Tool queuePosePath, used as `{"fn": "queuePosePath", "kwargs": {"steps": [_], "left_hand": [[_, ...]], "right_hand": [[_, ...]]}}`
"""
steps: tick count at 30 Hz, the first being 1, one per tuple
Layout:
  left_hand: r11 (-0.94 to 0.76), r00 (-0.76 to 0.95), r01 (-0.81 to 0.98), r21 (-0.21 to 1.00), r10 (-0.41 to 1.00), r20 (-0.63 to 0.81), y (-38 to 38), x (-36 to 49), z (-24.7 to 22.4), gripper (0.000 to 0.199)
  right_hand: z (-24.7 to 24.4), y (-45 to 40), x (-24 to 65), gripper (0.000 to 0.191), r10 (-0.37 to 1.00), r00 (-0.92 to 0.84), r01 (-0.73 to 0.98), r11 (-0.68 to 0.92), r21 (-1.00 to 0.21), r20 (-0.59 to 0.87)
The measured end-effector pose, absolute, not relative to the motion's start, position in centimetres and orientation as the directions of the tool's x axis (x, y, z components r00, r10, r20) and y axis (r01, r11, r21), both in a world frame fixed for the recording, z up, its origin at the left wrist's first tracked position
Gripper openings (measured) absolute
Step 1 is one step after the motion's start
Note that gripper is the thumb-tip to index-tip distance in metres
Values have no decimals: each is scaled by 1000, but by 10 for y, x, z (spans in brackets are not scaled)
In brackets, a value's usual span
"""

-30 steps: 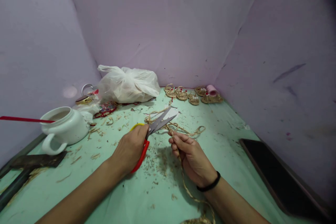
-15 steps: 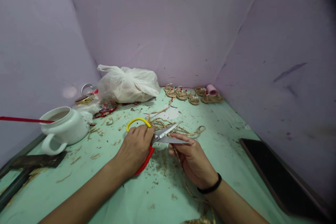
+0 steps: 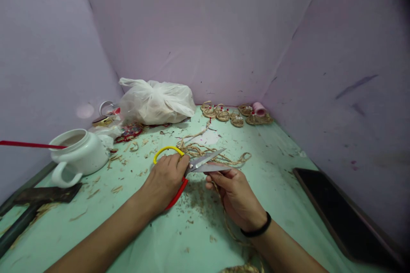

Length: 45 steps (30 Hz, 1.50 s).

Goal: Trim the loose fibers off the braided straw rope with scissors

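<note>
My left hand (image 3: 167,178) is closed around the scissors (image 3: 205,162) near their pivot, with the yellow handle loop above it and the red one below. The blades are spread and point right, toward my right hand (image 3: 235,196). Its fingers pinch a braided straw cord (image 3: 226,215) just below the lower blade. From there the cord hangs down to a woven straw piece (image 3: 241,268), cut off by the bottom edge. Behind the blades lies a loose heap of twisted straw cord (image 3: 198,149) on the green tabletop. The pinched cord end is partly hidden by fingers and blade.
A white pot (image 3: 80,153) with a red stick and a hammer (image 3: 41,198) stand at left. Behind are a white plastic bag (image 3: 156,102), small woven straw pieces with beads (image 3: 222,114) and a pink spool (image 3: 259,109). At right lies a dark phone-like slab (image 3: 342,213). Straw scraps litter the table.
The scissors' lower blade has tilted up a little, and the blades are slightly closer together. Both hands keep nearly the same place and hold.
</note>
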<state>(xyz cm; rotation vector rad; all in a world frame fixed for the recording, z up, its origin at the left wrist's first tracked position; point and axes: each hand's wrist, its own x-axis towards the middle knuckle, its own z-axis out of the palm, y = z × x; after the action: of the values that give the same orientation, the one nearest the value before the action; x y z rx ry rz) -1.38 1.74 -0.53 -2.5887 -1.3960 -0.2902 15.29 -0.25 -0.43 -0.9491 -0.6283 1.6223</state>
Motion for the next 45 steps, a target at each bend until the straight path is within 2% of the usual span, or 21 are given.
{"fn": "queuePosePath", "kwargs": {"steps": [3,5,7,10,12,14,16,18,24,28,30,32,34,36,38,39,42,43,45], "left_hand": [[-535,527,844,-34,816,235,16,-14,-5,28],[-521,499,852,45,835,232,14,-14,-3,25],[-482,430,846,228,869,245,11,-14,0,20],[-331,251,708,624,944,216,6,-10,6,8],[-178,153,472,863,981,118,2,-5,11,13],[-34,122,169,985,992,13,-2,2,13,23],[69,127,-46,997,990,-63,-4,7,12,30],[138,133,-122,983,984,-121,-7,11,9,32],[206,149,-75,976,970,-193,-11,14,1,25],[165,120,-58,985,980,-157,-14,11,4,18],[138,106,-75,988,986,-130,-15,5,6,16],[132,102,-103,986,987,-122,-18,-2,6,15],[137,89,-130,982,988,-126,-20,-9,3,16],[146,73,-169,975,988,-135,-21,-14,-1,17],[158,70,-228,961,987,-146,-22,-17,-6,18],[164,70,-255,953,986,-151,-22,-18,-8,19],[141,72,-294,945,990,-125,-21,-18,-11,17],[125,71,-297,947,992,-109,-21,-19,-11,16],[98,60,-303,948,995,-83,-21,-20,-11,14]], "right_hand": [[-5,-2,153,20,962,-83,-548,-264,-794,-262],[-5,-3,152,21,955,-92,-571,-283,-771,-282],[-6,-4,151,24,943,-110,-593,-316,-740,-314],[-7,-7,149,25,925,-158,-608,-366,-704,-344],[-7,-9,146,24,920,-212,-612,-387,-689,-328],[-7,-13,142,22,917,-281,-616,-399,-680,-283],[-8,-15,139,21,914,-332,-613,-398,-683,-234],[-11,-17,137,20,916,-343,-593,-381,-709,-205],[-20,-14,137,22,953,-273,-455,-249,-855,-132],[-20,-11,141,22,940,-289,-401,-291,-869,-181],[-18,-7,146,23,956,-207,-377,-272,-885,-206],[-14,0,151,20,986,-69,-239,-164,-957,-152],[-7,10,155,15,999,35,58,15,-998,17],[2,23,153,18,979,-19,368,195,-909,203],[11,37,146,32,926,-226,573,377,-728,302],[14,45,141,42,885,-354,638,464,-614,302],[18,68,125,63,770,-626,734,635,-240,121],[18,74,121,64,752,-657,739,657,-152,54],[17,85,117,56,741,-671,741,670,-52,-23]]}}
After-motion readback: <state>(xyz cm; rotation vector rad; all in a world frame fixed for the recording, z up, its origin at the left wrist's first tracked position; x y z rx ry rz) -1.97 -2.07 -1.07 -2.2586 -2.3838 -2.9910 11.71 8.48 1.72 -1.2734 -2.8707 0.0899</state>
